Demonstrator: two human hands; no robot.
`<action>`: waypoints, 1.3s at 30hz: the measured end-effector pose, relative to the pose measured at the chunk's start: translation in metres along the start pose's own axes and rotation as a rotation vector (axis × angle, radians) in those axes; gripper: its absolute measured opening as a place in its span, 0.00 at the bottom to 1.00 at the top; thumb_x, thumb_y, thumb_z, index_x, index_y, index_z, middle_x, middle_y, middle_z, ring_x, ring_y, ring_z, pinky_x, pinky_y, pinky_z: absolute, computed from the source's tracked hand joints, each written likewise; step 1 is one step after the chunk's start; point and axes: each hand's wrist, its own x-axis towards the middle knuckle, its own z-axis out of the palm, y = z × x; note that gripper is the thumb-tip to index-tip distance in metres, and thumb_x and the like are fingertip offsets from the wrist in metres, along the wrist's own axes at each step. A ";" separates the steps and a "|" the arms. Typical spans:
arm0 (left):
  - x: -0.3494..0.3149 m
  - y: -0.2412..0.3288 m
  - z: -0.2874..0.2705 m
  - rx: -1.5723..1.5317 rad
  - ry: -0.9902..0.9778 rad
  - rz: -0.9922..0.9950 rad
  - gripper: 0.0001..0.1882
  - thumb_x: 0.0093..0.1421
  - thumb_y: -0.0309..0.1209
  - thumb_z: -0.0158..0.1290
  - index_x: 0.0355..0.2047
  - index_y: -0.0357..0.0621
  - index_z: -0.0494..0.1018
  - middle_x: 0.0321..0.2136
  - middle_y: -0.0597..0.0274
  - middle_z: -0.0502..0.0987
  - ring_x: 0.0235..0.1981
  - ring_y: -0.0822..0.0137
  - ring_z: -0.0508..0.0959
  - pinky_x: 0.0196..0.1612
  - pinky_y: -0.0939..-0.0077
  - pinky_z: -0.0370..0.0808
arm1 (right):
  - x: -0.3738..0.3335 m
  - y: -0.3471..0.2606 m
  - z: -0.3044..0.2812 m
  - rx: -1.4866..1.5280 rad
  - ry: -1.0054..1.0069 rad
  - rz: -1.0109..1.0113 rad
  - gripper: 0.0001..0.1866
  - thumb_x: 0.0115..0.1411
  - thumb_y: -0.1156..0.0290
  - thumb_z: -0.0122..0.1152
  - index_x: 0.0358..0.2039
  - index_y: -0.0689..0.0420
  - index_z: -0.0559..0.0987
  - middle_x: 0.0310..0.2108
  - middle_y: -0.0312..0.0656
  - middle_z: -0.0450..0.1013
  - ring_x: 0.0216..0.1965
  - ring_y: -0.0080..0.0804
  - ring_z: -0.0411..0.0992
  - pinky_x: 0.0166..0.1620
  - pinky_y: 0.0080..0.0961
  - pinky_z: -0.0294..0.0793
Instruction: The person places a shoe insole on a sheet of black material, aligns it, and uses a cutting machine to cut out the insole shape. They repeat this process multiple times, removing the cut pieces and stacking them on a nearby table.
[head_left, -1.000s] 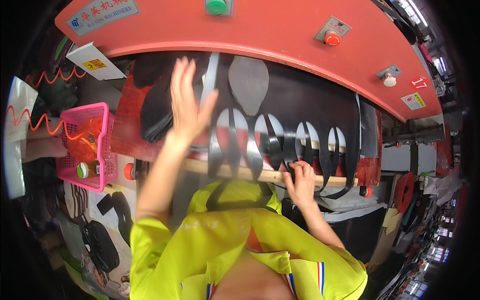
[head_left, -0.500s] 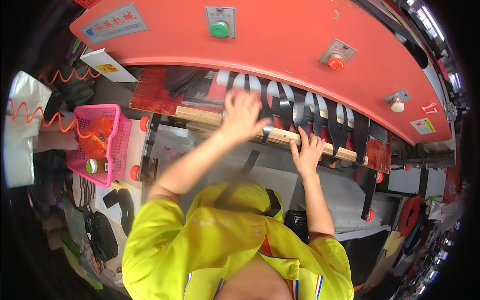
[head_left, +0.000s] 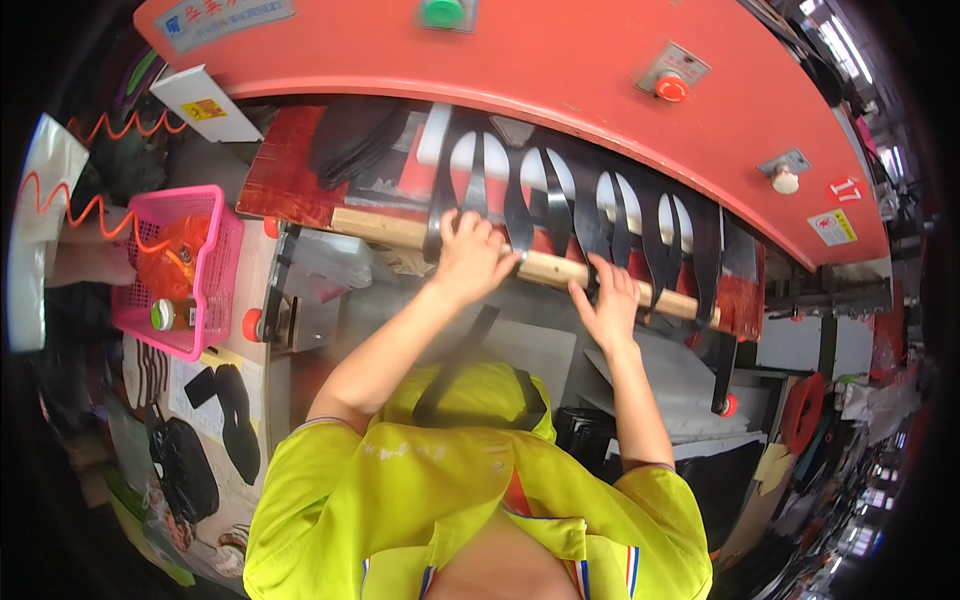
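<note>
A black sheet (head_left: 560, 205) with several sole-shaped holes cut out of it lies on the red bed (head_left: 280, 170) of a press and hangs over a wooden bar (head_left: 380, 228) at the front edge. My left hand (head_left: 470, 258) is closed on the sheet's left part, right at the bar. My right hand (head_left: 606, 300) grips the sheet further right, fingers curled over the bar. Both forearms reach up from my yellow shirt.
The red press head (head_left: 520, 60) overhangs the bed, with a green button (head_left: 442, 12) and a red button (head_left: 670, 88) on it. A pile of black cut soles (head_left: 355, 140) sits at the bed's left. A pink basket (head_left: 215, 290) stands left, black soles (head_left: 235, 420) below it.
My left hand came down from high over the bed, fingers spread, to the bar and closed on the sheet. The sheet has shifted toward me, and my right hand stayed at the bar.
</note>
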 end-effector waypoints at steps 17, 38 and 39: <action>-0.166 -0.113 -0.196 -0.039 -0.176 -0.614 0.54 0.32 0.45 0.75 0.62 0.52 0.64 0.59 0.31 0.62 0.63 0.36 0.61 0.63 0.52 0.65 | 0.019 -0.175 0.020 0.008 -0.237 -0.038 0.59 0.37 0.43 0.78 0.67 0.48 0.59 0.66 0.76 0.41 0.69 0.72 0.37 0.64 0.62 0.52; -0.324 -0.093 -0.354 0.340 0.321 -0.343 0.41 0.31 0.33 0.66 0.53 0.54 0.72 0.55 0.42 0.64 0.55 0.42 0.68 0.57 0.56 0.70 | -0.094 -0.187 0.051 -0.127 0.061 -0.169 0.46 0.46 0.44 0.71 0.64 0.43 0.65 0.65 0.68 0.50 0.67 0.69 0.46 0.64 0.60 0.54; -0.349 -0.099 -0.371 0.367 0.400 -0.367 0.41 0.30 0.33 0.66 0.52 0.53 0.73 0.55 0.43 0.65 0.54 0.44 0.70 0.56 0.58 0.71 | -0.095 -0.187 0.053 -0.139 0.038 -0.149 0.46 0.46 0.44 0.71 0.64 0.42 0.65 0.65 0.68 0.50 0.67 0.69 0.46 0.64 0.59 0.54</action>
